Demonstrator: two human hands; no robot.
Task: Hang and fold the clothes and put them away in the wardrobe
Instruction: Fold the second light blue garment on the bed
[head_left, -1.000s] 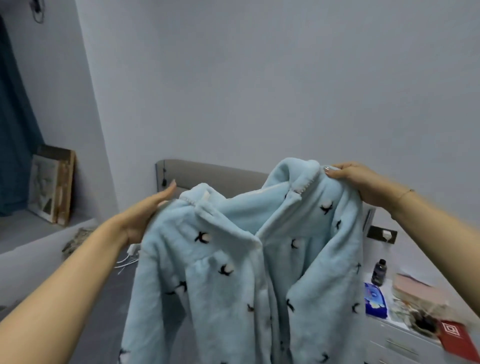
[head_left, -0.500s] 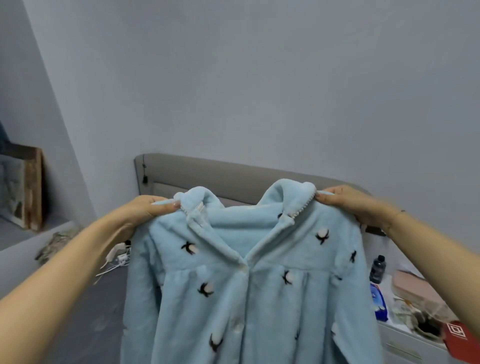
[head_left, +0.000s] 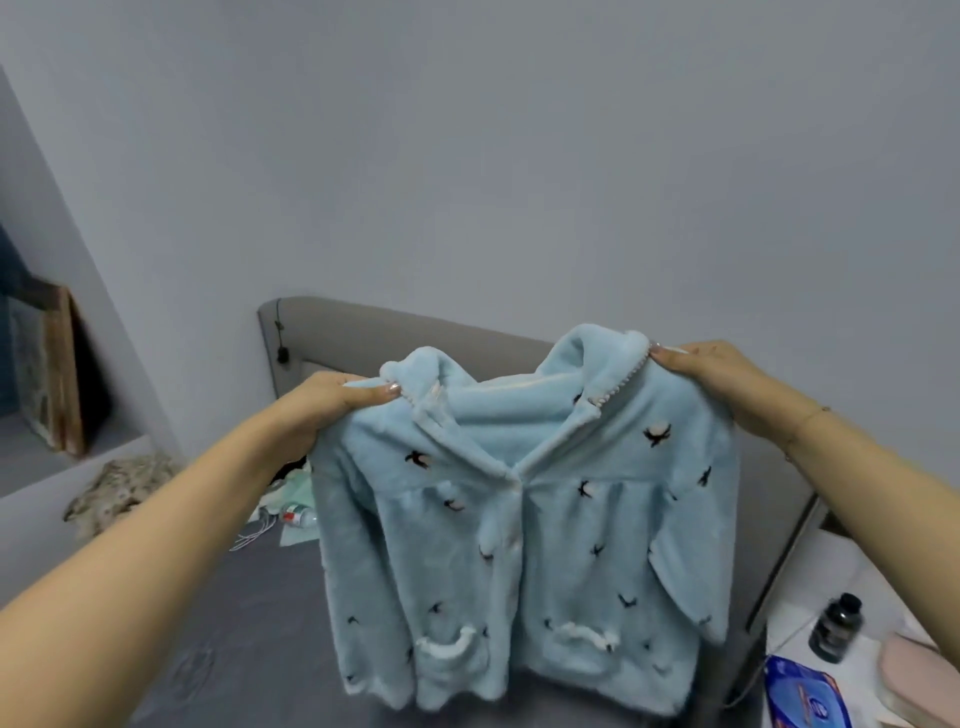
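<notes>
Left hand: fingers curled, pinching the left shoulder of the light-blue fleece jacket. Right hand: fingers curled, pinching the right shoulder by the collar. Jacket hangs spread, front facing, above the grey bed; headboard behind

I am seeing the light blue fleece jacket hanging front-on between my two hands, over the dark grey bed. My left hand is pinching its left shoulder, my right hand its right shoulder. The grey padded headboard is standing behind the jacket, against the wall. Left of the jacket, a crumpled patterned cloth is lying beside the bed. To the right, a small dark bottle is standing on the white bedside cabinet, behind a blue packet.
</notes>
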